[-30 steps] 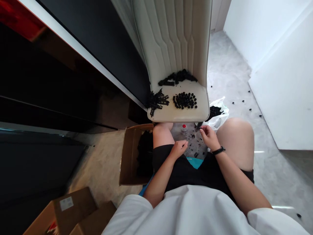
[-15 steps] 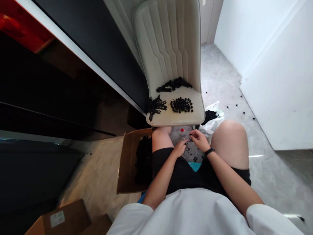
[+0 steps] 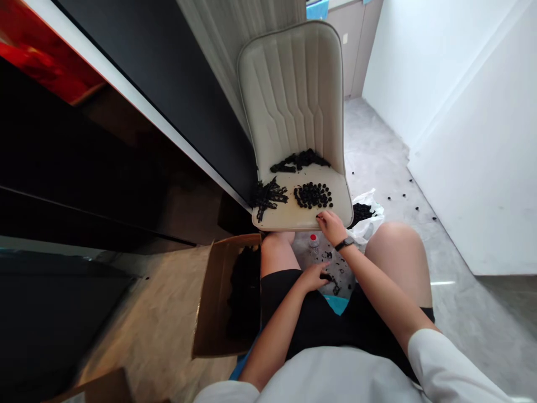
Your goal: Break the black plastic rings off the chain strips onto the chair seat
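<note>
My right hand (image 3: 332,227) is at the front edge of the pale chair seat (image 3: 289,215), fingertips pinched on a small dark piece that is mostly hidden, apparently a black round piece. Just beyond it lies a cluster of black round pieces (image 3: 312,195). Low between my thighs, my left hand (image 3: 314,277) curls its fingers around a black piece (image 3: 326,276) whose shape I cannot make out. Black openwork scraps (image 3: 268,197) lie at the seat's left, and a heap of black strips (image 3: 300,160) rests against the backrest.
A cardboard box (image 3: 205,313) with black material stands left of my leg. By the chair's right side sits a white plastic bag (image 3: 369,226) of black pieces. A red-capped bottle (image 3: 313,242) and black scraps are on the floor below. A white panel (image 3: 461,168) rises at right.
My right hand has moved from between my knees forward to the seat edge. My left hand has drawn back a little towards my body. The camera view has tilted up slightly.
</note>
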Tool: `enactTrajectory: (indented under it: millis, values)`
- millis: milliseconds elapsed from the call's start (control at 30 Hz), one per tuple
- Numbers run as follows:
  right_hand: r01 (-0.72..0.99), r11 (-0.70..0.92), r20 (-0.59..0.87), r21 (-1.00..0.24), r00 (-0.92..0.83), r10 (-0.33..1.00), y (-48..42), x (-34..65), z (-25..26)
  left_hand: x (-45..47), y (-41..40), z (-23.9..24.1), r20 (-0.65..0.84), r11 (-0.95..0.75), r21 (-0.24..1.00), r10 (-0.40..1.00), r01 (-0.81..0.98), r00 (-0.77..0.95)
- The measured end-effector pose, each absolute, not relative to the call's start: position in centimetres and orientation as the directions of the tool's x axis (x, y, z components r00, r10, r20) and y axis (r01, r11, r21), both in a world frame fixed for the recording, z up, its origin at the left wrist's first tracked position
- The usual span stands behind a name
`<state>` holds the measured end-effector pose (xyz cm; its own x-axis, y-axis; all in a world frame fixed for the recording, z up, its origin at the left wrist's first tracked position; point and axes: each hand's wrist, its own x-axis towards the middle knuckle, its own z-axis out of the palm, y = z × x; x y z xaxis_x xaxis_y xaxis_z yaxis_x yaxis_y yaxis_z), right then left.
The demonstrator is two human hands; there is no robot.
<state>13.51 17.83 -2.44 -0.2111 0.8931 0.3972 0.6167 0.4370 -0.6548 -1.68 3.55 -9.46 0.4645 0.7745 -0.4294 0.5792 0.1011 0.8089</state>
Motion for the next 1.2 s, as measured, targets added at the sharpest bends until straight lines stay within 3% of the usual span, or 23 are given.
enactTrajectory:
  millis: [100,267,633,800,967,1200]
  values:
    - [0.706,0.452,0.430,-0.545,-0.228,0.874,19.8,12.9,-3.0,-1.4,3.9,-9.1,-0.463,0.162,0.802,0.776,0.574,0.427]
    - [0.767,0.438,0.444,-0.469,-0.224,0.867,21.1,12.4,-3.7,-1.4,4.5,-8.3,-0.378,0.094,0.827,0.823,0.554,0.425]
    - [0.663,0.410,0.424,-0.627,-0.152,0.893,20.7,12.5,-3.7,-1.9,4.8,-7.9,-0.219,0.130,0.911,0.956,0.391,0.193]
    - [0.576,0.405,0.412,-0.710,-0.127,0.902,18.0,13.8,-0.9,-2.5,5.0,-8.5,-0.234,0.231,0.969,0.972,0.092,0.022]
    - [0.525,0.322,0.248,-0.788,-0.209,0.946,10.6,16.6,0.5,-3.1,4.5,-7.3,-0.251,0.253,0.953,0.967,-0.169,0.036]
    - [0.457,0.161,-0.065,-0.875,-0.440,0.896,6.1,17.0,-3.7,-2.7,3.8,-5.8,-0.210,0.254,0.945,0.954,-0.207,0.213]
